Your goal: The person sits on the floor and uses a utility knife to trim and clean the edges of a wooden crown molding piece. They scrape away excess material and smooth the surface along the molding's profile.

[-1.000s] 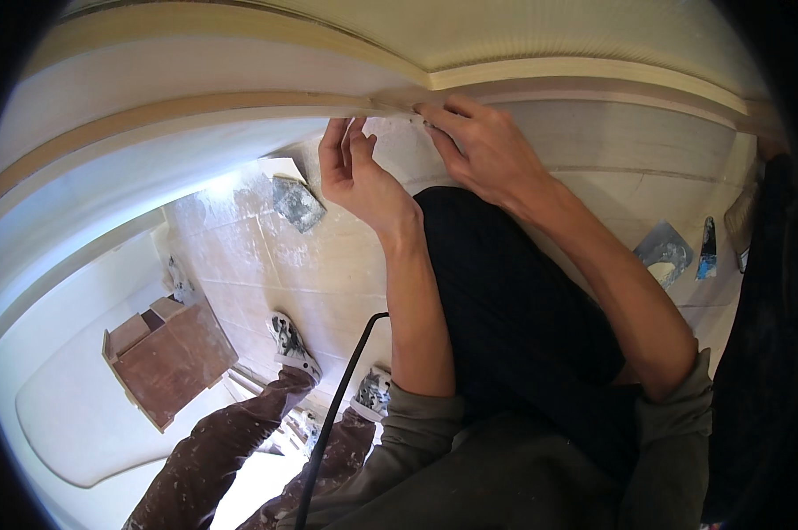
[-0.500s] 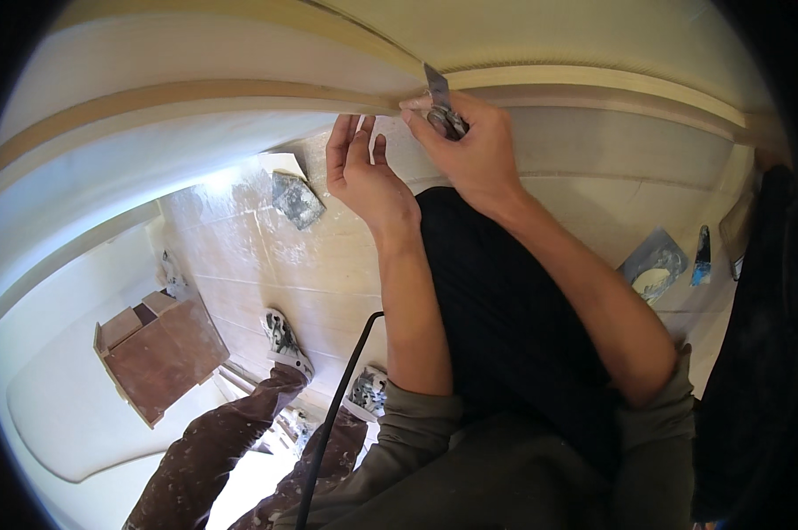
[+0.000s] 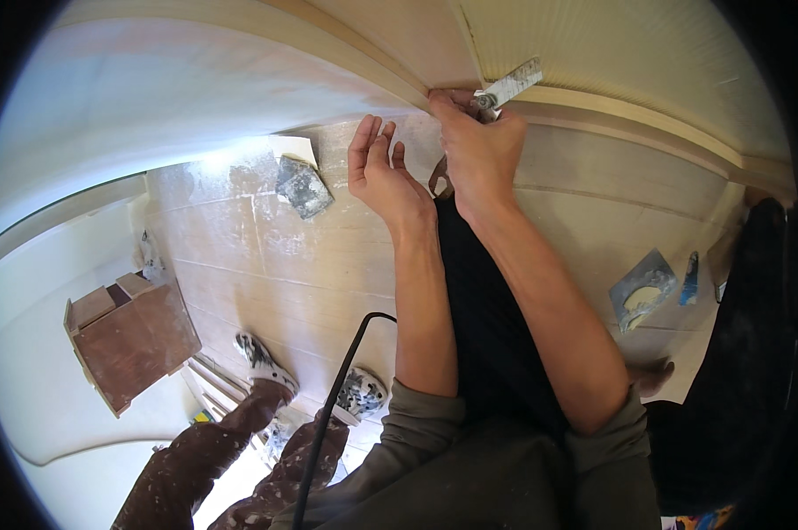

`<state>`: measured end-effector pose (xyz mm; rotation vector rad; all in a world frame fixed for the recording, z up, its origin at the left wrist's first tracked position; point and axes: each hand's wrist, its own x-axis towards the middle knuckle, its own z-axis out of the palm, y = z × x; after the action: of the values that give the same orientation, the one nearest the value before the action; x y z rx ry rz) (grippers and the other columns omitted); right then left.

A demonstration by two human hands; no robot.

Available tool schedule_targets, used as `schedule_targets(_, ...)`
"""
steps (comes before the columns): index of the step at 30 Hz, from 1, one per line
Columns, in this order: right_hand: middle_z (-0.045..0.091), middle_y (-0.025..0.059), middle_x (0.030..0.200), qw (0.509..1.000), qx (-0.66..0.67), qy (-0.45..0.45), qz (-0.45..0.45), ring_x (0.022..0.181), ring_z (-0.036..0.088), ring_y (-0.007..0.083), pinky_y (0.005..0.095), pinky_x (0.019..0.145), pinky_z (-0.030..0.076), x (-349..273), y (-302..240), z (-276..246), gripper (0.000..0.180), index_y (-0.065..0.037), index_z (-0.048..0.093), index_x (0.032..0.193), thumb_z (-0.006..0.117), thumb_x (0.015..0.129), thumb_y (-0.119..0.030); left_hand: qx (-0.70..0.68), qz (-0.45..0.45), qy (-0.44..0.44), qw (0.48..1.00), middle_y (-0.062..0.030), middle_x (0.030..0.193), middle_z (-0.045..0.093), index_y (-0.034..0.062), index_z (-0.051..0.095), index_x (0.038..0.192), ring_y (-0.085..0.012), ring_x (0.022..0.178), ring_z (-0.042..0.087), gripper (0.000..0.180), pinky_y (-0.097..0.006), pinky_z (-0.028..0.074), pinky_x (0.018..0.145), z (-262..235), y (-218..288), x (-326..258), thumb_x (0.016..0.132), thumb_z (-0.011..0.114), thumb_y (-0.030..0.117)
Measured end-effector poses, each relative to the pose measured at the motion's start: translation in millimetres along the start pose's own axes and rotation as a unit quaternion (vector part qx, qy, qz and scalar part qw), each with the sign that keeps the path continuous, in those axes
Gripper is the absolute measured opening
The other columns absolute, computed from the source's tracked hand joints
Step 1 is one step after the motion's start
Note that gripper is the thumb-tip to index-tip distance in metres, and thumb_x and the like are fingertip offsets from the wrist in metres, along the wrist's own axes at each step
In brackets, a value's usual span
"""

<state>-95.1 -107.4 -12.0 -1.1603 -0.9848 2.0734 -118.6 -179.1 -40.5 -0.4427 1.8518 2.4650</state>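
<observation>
My right hand point(image 3: 483, 159) is closed round a narrow scraper point(image 3: 515, 81), its metal blade streaked with white and pointing up and to the right. The hand is up against the pale wooden moulding point(image 3: 628, 108) along the foot of the panelled surface, and its fingers hide most of the scraper's grip. To its left my left hand point(image 3: 388, 172) is raised palm up, holding nothing, its fingers loosely bent and apart. It hovers close to the moulding's lower edge.
A grey plate with cream putty point(image 3: 643, 293) lies right, beside a blue-handled tool point(image 3: 689, 279). A dusty grey square slab point(image 3: 303, 187) is on the floor left. Another person's brown trouser leg point(image 3: 187, 455), a brown wooden box point(image 3: 138, 346) and a black bar point(image 3: 339, 389) stand lower left.
The scraper has turned in my right hand: its blade pointed up and slightly left, and now slants up to the right. Both hands sit slightly farther right in the shifted view.
</observation>
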Motion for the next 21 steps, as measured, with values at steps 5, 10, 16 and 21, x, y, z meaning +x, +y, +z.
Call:
schedule_targets(5, 0.057, -0.0014, 0.061, 0.998, -0.004, 0.034, -0.059, 0.056, 0.047, 0.0054, 0.0277, 0.049, 0.037, -0.7, 10.4, 7.7, 0.02, 0.003, 0.06, 0.066, 0.072, 0.081, -0.005, 0.002, 0.011, 0.007, 1.0, -0.0119, 0.125, 0.064, -0.0017, 0.062, 0.124, -0.0198, 0.11, 0.062, 0.03, -0.032, 0.046, 0.087, -1.6, -1.1, 1.2, 0.096, 0.051, -0.001)
schedule_targets(10, 0.054, -0.0009, 0.059, 0.993, -0.016, 0.044, -0.11, 0.055, 0.046, 0.0054, 0.0288, 0.049, 0.038, 0.2, 19.9, 11.3, 0.023, 0.002, 0.056, 0.066, 0.072, 0.08, -0.006, 0.01, 0.014, 0.014, 1.0, -0.0105, 0.124, 0.065, -0.0003, 0.063, 0.123, -0.019, 0.11, 0.063, 0.03, -0.032, 0.045, 0.088, -1.1, -0.7, -0.4, 0.096, 0.05, 0.0)
schedule_targets(16, 0.055, -0.0012, 0.061, 0.994, -0.041, 0.051, -0.089, 0.058, 0.047, 0.0048, 0.0283, 0.05, 0.038, -1.4, 23.6, 12.5, 0.02, 0.003, 0.058, 0.069, 0.071, 0.082, -0.006, 0.019, 0.025, 0.025, 0.999, -0.0101, 0.123, 0.065, 0.0002, 0.063, 0.122, -0.0191, 0.11, 0.063, 0.029, -0.032, 0.045, 0.088, -2.5, 0.8, -0.9, 0.096, 0.05, 0.001)
schedule_targets(21, 0.059, -0.0024, 0.065, 0.998, 0.038, 0.022, -0.037, 0.058, 0.048, 0.0046, 0.0255, 0.051, 0.037, -1.8, 23.3, 3.5, 0.013, 0.006, 0.069, 0.081, 0.072, 0.085, -0.006, 0.019, 0.033, 0.019, 0.999, -0.0101, 0.122, 0.065, 0.0001, 0.064, 0.122, -0.0194, 0.11, 0.062, 0.029, -0.033, 0.045, 0.088, -3.3, -2.4, 0.4, 0.095, 0.051, 0.001)
